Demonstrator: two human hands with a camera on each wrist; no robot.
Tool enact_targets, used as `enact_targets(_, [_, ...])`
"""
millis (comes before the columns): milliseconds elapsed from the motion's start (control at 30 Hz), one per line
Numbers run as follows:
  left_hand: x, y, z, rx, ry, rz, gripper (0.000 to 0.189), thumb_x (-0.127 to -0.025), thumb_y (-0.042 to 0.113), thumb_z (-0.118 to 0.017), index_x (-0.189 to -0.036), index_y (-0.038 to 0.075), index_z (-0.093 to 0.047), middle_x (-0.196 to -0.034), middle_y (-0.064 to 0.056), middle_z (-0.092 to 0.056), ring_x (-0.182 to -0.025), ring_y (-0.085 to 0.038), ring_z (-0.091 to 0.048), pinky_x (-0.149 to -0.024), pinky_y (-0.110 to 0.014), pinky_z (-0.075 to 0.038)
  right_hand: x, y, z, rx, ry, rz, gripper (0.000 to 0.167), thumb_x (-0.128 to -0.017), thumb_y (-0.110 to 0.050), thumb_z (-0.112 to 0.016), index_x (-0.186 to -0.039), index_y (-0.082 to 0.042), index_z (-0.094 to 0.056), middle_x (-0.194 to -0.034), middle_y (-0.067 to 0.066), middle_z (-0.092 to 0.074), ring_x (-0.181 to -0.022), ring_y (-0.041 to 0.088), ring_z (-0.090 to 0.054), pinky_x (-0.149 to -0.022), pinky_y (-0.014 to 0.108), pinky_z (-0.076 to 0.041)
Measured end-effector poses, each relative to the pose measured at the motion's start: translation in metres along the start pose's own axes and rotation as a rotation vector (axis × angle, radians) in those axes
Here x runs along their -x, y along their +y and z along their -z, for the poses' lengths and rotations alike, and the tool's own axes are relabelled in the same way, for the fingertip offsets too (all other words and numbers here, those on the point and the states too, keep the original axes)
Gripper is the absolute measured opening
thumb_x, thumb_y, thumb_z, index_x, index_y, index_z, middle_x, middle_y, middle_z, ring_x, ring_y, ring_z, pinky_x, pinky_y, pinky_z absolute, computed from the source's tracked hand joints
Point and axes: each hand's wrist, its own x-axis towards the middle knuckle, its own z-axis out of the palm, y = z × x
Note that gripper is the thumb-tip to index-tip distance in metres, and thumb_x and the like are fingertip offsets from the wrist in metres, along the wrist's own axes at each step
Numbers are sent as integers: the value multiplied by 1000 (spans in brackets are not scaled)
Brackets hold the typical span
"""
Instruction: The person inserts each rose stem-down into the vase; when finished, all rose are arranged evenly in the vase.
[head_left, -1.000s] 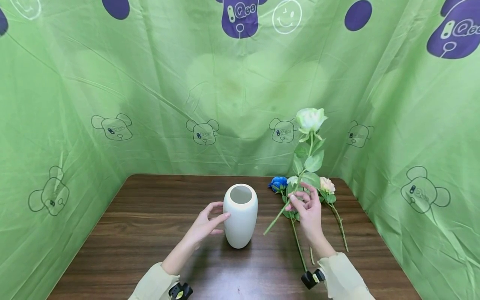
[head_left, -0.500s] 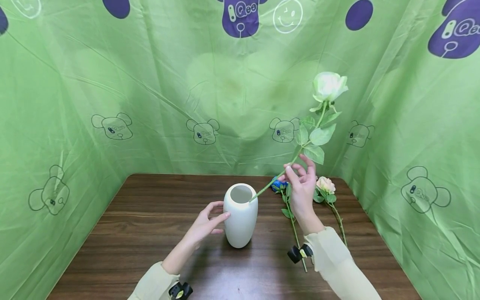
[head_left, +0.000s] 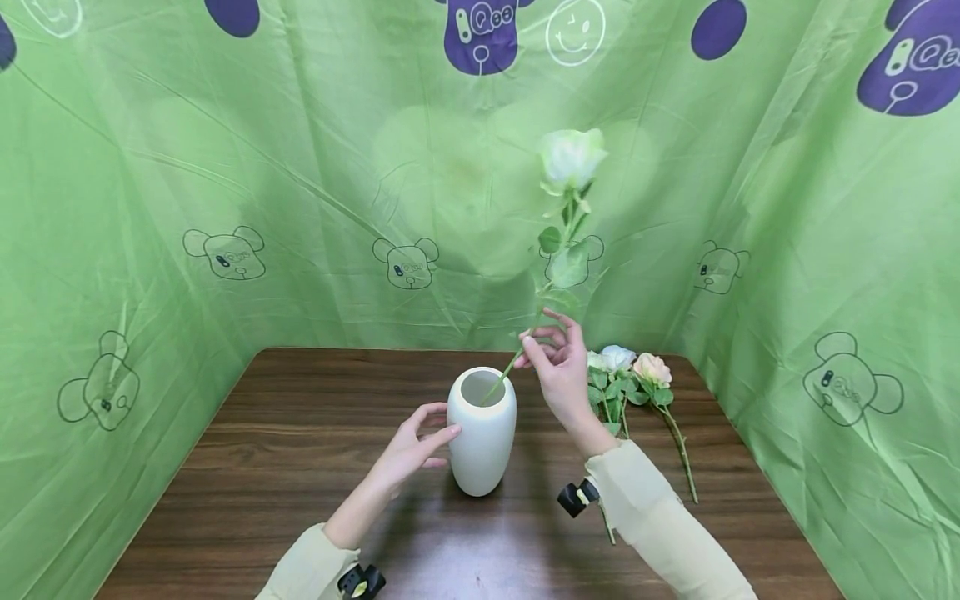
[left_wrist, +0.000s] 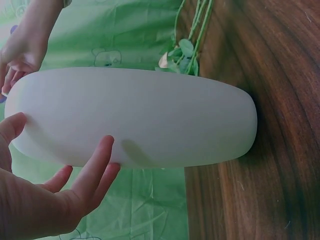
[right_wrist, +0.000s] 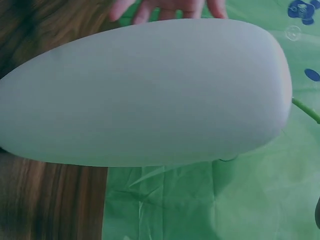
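A tall white vase (head_left: 482, 450) stands upright on the wooden table in the head view. My left hand (head_left: 408, 446) rests its spread fingertips and thumb against the vase's left side, near the top; the left wrist view shows these fingers (left_wrist: 102, 150) on the smooth wall. Above and right of the vase, my right hand (head_left: 562, 371) pinches the stem of a white rose (head_left: 572, 160) between thumb and fingers. The rose leans up to the right, and its stem's lower end is inside the vase mouth. In the right wrist view the stem (right_wrist: 306, 110) shows beside the rim.
To the right, a pale blue-white rose (head_left: 617, 358) and a pink rose (head_left: 652, 369) lie with other leafy stems on the table (head_left: 300, 433), partly behind my right arm. A green printed cloth (head_left: 315, 208) hangs around the table's back and sides.
My right hand has moved up and left with the white rose, bringing its stem from beside the vase to inside the mouth. The left hand and vase have stayed put.
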Motion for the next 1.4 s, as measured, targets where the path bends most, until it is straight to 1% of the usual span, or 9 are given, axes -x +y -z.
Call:
enact_targets(233, [-1,-1,0,-3,2,2,51,-81,25,-65,-123,5,-42,-121,-19,-44,-99,-31,-52,-72,-48,-48,17,-11,-10,175,-212,44,36,-78,18,-53,-110,9,-40,-81,22,-58,-53,28,-55,-47,34,-49])
enact_targets(433, [-1,0,0,-7,4,-3,52,-82,25,-64,-124,4,-42,-120,-20,-44,-99,-31,-52,-71,-48,-48,31,-18,-13,407,-254,76,34,-74,15,-58,-104,5,-47,-75,16,-59,-52,16,-45,-43,25,-37])
enact_targets(533, [-1,0,0,-9,5,-5,52,-82,25,-64,-124,4,-42,-120,-20,-44,-99,-32,-52,-71,-48,-48,37,-18,-14,477,-273,77,37,-73,13,-59,-107,2,-49,-74,13,-60,-54,15,-44,-42,28,-37])
enact_targets(600, [-1,0,0,-12,4,-5,52,-82,25,-64,-124,3,-42,-120,-20,-44,-99,-32,-52,-71,-48,-48,40,-18,-14,499,-280,62,39,-74,10,-59,-110,0,-49,-75,12,-60,-58,17,-49,-45,34,-41])
enact_targets(767, [-1,0,-1,-17,2,-3,52,-82,25,-64,-124,3,-41,-120,-20,-43,-99,-32,-52,-70,-45,-49,44,-19,-13,506,-286,62,37,-73,11,-60,-108,0,-53,-79,11,-59,-76,22,-53,-64,42,-49])
enact_targets(833, [0,1,-1,-17,0,3,52,-82,25,-64,-124,4,-41,-120,-20,-43,-99,-32,-52,-70,-44,-50,44,-19,-14,514,-294,79,36,-71,12,-59,-106,2,-55,-81,11,-60,-80,25,-50,-70,39,-49])
enact_targets(1133, [1,4,1,-6,-13,21,52,-83,19,-63,-125,1,-40,-121,-22,-42,-100,-33,-50,-71,-44,-49,46,-18,-12,486,-273,75,28,-72,14,-59,-97,3,-60,-84,13,-57,-78,24,-49,-69,28,-48])
enact_targets(1300, [1,3,0,-9,1,20,52,-82,23,-64,-124,4,-41,-121,-20,-43,-100,-31,-52,-71,-44,-49,46,-11,-3,394,-187,2,20,-76,13,-58,-95,7,-59,-88,17,-55,-73,20,-51,-60,26,-47])
enact_targets(1400, [1,2,0,-12,3,11,53,-82,25,-64,-124,4,-41,-121,-20,-43,-100,-31,-51,-72,-45,-48,45,-7,6,355,-114,-47,17,-79,12,-56,-96,10,-57,-90,19,-58,-76,22,-54,-63,25,-46])
